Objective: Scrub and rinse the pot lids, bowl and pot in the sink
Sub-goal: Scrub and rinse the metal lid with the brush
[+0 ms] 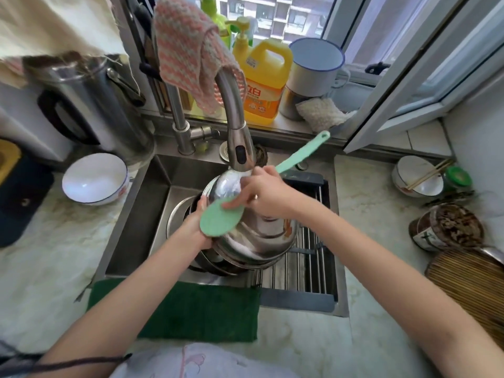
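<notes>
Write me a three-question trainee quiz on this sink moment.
1. Multiple choice: what does the right hand hold? A) a wooden spoon B) the mint-green long-handled scrub pad C) a wire whisk
2. True or false: the left hand grips the rim of the shiny round steel pot beneath the curved steel tap.
3. Fill in: the blue-rimmed white enamel bowl stands on the pale stone counter to the ___ of the steel sink.
Key: 1 B; 2 true; 3 left.
</notes>
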Motion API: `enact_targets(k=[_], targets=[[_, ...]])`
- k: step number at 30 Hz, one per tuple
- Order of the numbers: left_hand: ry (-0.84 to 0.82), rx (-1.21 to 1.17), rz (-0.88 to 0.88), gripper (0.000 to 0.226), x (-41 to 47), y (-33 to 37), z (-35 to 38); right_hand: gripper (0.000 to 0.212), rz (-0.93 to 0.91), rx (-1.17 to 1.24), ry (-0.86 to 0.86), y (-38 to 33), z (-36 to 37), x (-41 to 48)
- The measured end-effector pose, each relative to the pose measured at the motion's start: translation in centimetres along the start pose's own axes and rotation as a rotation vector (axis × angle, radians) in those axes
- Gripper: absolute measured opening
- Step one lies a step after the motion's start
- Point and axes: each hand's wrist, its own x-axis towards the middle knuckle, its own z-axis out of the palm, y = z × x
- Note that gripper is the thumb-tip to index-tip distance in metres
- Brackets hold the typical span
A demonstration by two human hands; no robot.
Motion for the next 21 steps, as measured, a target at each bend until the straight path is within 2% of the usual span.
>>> enact_targets(k=[2,5,6,10,14,15,17,19,21], targets=[[0.002,-0.039,-0.001,0.054,0.3,0.2,-0.1,0.046,-0.03,-0.145,0.038,-1.0,0.3,-0.9],[-0.07,-0.022,-0.055,0.08,1.2,0.7,-0.2,0.042,0.117,-0.165,0.25,-0.7,1.0,-1.5],[-0.041,-0.042,-0.07,0.084,0.7,0.9,-0.1,0.041,0.151,-0.131,0.313,-1.0,1.7,-1.8],[0.014,-0.255,-0.053,0.074,-1.2,1.8,0.2,0.041,0.2,0.074,0.293,-1.6,4.4,-4.9],[0.033,-0.389,-0.031,0.071,-1.0,1.5,-1.3,0.04,0.477,0.018,0.291,1.2,4.9,-5.9],[0.032,-0.417,-0.035,0.07,-1.2,1.2,-1.4,0.04,0.491,0.084,0.316,0.4,5.4,-5.5],[0.02,-0.442,-0.053,0.069,-1.4,0.6,-1.3,0.039,0.383,0.273,0.337,-2.3,6.9,-4.9],[-0.003,-0.468,-0.059,0.074,-1.7,0.3,-1.3,0.038,0.307,0.3,0.335,-3.2,8.3,-5.2],[-0.012,-0.505,-0.039,0.073,-1.9,0.3,-1.7,0.037,0.449,0.3,0.387,-0.6,8.0,-4.8]])
